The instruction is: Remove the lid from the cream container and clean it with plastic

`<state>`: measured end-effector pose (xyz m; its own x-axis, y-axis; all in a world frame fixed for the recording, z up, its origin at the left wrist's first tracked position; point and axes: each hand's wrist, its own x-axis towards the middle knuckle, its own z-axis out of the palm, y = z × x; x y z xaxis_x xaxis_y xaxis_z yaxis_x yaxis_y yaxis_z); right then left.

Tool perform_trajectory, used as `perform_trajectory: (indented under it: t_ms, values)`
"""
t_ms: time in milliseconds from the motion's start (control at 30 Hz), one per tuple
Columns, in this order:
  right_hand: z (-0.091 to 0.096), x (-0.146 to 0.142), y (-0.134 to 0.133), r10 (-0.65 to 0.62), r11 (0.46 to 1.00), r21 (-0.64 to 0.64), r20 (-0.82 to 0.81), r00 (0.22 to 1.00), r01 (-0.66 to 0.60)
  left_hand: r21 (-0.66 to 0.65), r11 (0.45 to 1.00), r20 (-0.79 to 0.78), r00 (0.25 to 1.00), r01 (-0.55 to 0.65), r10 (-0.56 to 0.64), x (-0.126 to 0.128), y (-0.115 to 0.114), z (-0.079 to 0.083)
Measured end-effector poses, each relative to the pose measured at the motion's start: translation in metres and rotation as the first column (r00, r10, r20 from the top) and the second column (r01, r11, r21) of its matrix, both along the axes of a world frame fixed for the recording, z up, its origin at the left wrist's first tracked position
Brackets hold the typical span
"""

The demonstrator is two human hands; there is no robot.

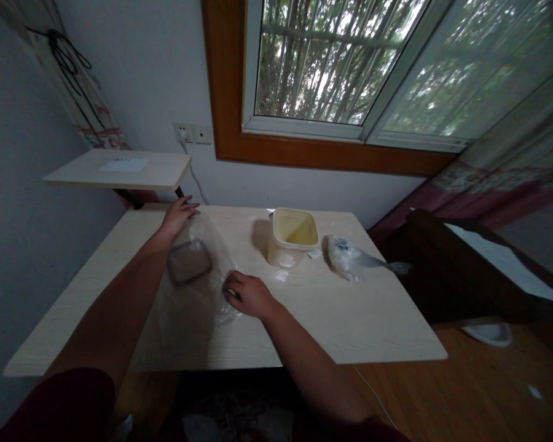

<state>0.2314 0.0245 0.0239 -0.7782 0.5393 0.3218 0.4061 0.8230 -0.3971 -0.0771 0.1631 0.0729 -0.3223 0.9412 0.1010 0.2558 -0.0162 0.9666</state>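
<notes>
1. Because the raised shelf [78,169] juts out at the left of the frame, its edge near the left hand [179,217], that hand would best work low, clear of the board and its dark support.
2. Left of the frame's centre, that same hand reaches to the top of the clear plastic bag [196,301], fingers stretched out; whether it pinches the film, I cannot tell. A light pinch at the very edge should control thin plastic better than a flat palm.
3. Lying left of centre on the table [359,319], the bag shows a dark rounded outline [188,263] through it; inside or underneath is unclear. Judging by that, gentle pulling seems wiser than a jerk, which could drag whatever makes the outline.
4. Near the middle of the frame, the right hand [253,296] is curled at the bag's right side, appearing to grasp crumpled film. Even tension between both hands ought to smooth those wrinkles without tearing.
5. Just right of centre, the pale yellow tub [286,253] stands upright; sweeping the right elbow or film that way risks a knock.
6. Farther right, the bundled plastic [343,258] lies well apart from both hands and can be left alone.
</notes>
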Motion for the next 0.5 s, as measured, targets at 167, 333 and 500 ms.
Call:
perform_trajectory:
  t_ms: [167, 333, 500]
  values:
    - [-0.003, -0.001, 0.003, -0.010, 0.999, -0.034, 0.023, 1.000, 0.011, 0.174, 0.985, -0.552, 0.828, -0.002, 0.099, 0.002, -0.013, 0.005]
    - [-0.004, -0.002, 0.004, -0.039, 0.999, -0.039, -0.015, 0.999, 0.038, 0.000, 0.909, -0.878, 0.435, 0.417, -0.200, 0.014, -0.042, -0.002]
    - [-0.005, -0.002, 0.004, -0.048, 0.998, -0.053, -0.009, 0.999, 0.047, -0.324, 0.839, -0.850, 0.253, 0.438, -0.461, 0.010, -0.055, -0.035]
